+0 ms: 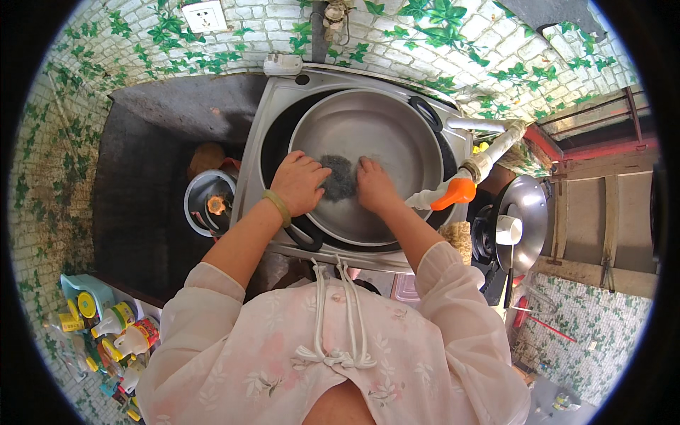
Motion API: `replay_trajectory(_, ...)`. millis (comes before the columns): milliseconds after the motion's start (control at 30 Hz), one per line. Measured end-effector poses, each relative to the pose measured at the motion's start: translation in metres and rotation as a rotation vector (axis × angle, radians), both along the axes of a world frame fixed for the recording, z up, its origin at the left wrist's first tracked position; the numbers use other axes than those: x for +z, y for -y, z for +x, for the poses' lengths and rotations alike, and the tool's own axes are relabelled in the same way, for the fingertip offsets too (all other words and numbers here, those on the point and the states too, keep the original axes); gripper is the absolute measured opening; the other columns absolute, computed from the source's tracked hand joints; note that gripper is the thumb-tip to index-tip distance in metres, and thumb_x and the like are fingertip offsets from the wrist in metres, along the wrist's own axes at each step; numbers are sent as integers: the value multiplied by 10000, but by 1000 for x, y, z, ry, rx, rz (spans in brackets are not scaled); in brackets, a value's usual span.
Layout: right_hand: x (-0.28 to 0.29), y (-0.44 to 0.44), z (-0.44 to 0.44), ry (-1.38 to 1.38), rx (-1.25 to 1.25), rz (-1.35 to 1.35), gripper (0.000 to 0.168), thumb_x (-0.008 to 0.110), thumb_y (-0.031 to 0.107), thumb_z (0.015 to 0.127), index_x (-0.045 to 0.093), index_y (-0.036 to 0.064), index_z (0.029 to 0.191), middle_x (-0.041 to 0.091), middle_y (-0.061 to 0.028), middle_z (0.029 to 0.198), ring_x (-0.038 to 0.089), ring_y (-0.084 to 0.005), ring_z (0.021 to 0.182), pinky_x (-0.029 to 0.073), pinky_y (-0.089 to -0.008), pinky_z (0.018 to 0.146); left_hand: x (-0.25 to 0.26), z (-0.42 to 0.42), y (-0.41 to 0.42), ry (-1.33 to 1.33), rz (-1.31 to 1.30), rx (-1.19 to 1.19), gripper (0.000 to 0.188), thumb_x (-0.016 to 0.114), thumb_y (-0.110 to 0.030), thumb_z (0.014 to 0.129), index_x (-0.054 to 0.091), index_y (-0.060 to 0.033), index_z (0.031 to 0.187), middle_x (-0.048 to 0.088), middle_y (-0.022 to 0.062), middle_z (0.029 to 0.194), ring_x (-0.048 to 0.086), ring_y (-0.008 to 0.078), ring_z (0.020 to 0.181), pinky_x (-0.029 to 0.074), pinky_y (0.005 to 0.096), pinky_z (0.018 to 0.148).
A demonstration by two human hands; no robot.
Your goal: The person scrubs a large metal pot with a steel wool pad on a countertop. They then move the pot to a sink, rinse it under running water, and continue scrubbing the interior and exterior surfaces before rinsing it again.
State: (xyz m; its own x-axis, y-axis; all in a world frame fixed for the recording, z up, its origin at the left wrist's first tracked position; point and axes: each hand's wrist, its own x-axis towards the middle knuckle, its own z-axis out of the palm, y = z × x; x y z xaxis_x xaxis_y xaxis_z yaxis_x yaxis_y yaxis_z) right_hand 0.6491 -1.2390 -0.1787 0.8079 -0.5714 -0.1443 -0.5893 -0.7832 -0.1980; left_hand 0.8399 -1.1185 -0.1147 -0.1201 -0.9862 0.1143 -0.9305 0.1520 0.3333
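Observation:
A wide stainless steel pan (pixel 382 119) with two black loop handles (pixel 304 240) rests over the sink (pixel 249 175) in front of me. Inside it lies a dark grey mesh-like scouring pad (pixel 339 179), stretched flat. My left hand (pixel 300 181), with a bangle (pixel 277 208) on its wrist, has its fingertips at the pad's left edge. At the opposite edge, my right hand (pixel 376 183) pinches the pad with curled fingers. Above the pan's right rim hangs the white tap pipe (pixel 425 199) with an orange lever (pixel 454 194).
Left of the sink, a round metal pot (pixel 191 204) holds an orange flower-shaped knob. A wok (pixel 523 212) with a white ladle (pixel 509 230) stands at right beside a sponge-like block (pixel 457 240). Several bottles (pixel 119 321) crowd the lower left. A socket (pixel 204 16) is on the wall.

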Motion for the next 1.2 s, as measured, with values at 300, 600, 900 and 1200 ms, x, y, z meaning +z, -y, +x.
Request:
replay_trajectory(300, -6, -1, 4, 32, -40, -31, 491, 617, 87, 713, 529, -33, 1181, 401, -165, 1353, 419, -318, 1227, 410, -448, 970, -3, 1, 0, -6, -31, -7, 394, 695, -198, 705, 640, -100, 1083, 644, 64, 1057, 555, 211, 1064, 337, 412, 1020)
replay_trajectory(600, 3, -4, 7, 36, -135, -6, 510, 641, 64, 689, 528, -9, 1180, 416, -169, 1340, 430, -346, 1197, 406, -453, 973, -5, 1, 0, -10, -62, -4, 362, 677, -200, 715, 648, -98, 1062, 648, 49, 1004, 561, 201, 1033, 328, 401, 1025)
replay_trajectory(900, 27, -43, 22, 302, 42, 88, 588, 692, 198, 753, 488, -11, 1263, 389, -187, 1383, 350, -369, 1306, 404, -472, 985, -6, 0, 0, -16, -92, 12, 344, 674, -207, 723, 646, -102, 1049, 650, 51, 1008, 565, 207, 1026, 337, 408, 1021)
replay_trajectory(1200, 27, -40, 2, -271, 355, 28, 662, 634, 400, 809, 459, 45, 1339, 325, -125, 1473, 237, -298, 1393, 336, -481, 1009, -5, 2, 2, -31, 19, 10, 246, 636, -122, 687, 674, -93, 929, 646, 61, 999, 567, 209, 1025, 335, 417, 1026)
